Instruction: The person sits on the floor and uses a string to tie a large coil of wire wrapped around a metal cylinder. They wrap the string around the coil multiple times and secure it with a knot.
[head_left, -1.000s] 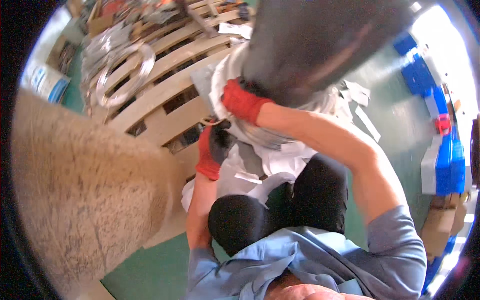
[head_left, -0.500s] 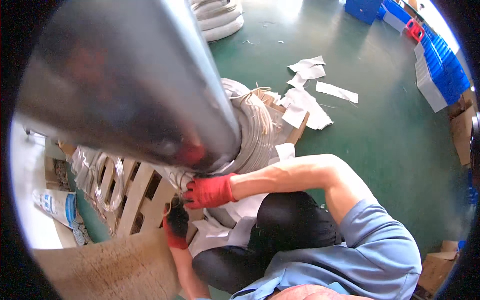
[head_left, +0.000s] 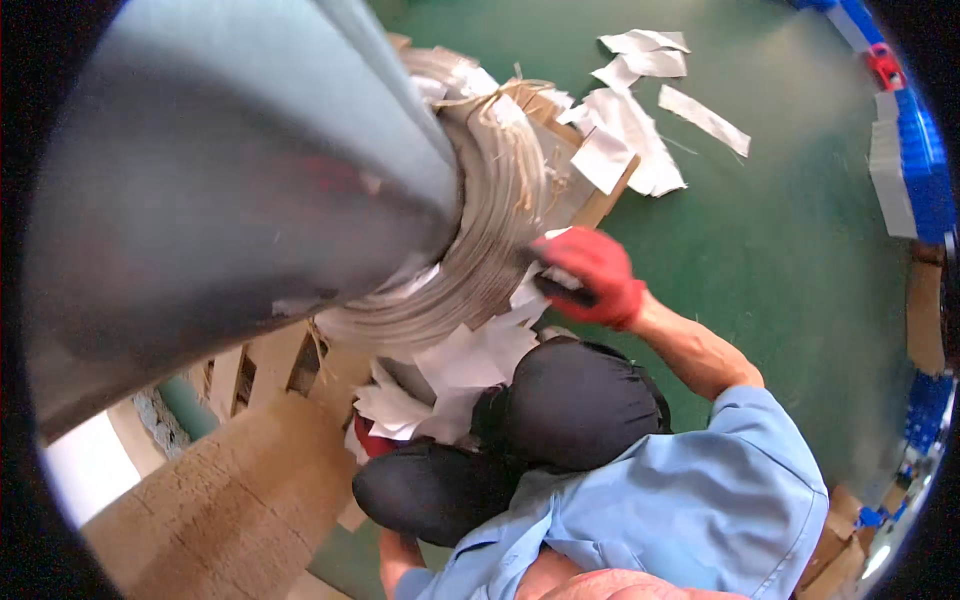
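Note:
My right hand (head_left: pixel 585 278), in a red glove with dark fingers and palm, is at the right edge of a large coil (head_left: pixel 500 220) of grey tubing or wire. Its fingers look bent but are smeared by motion, with a pale patch showing between them and the thumb. My left hand (head_left: pixel 372 437), also red-gloved, is mostly hidden behind my knee and white sheets (head_left: pixel 465 365); its fingers do not show. Tan twine (head_left: pixel 508 92) is tied around the coil at the far side. A big dark, shiny cylinder (head_left: pixel 250 190) rises from the coil's middle.
A wooden pallet (head_left: pixel 275 355) lies under the coil. Torn white scraps (head_left: pixel 625 140) are on the green floor (head_left: pixel 760 270) at the far right. A brown curved board or tube (head_left: pixel 220 490) stands at near left. Blue and white crates (head_left: pixel 915 170) line the right side.
My right hand has left the near side of the coil and moved right and away. My left hand has dropped back behind my knee. The view has shifted.

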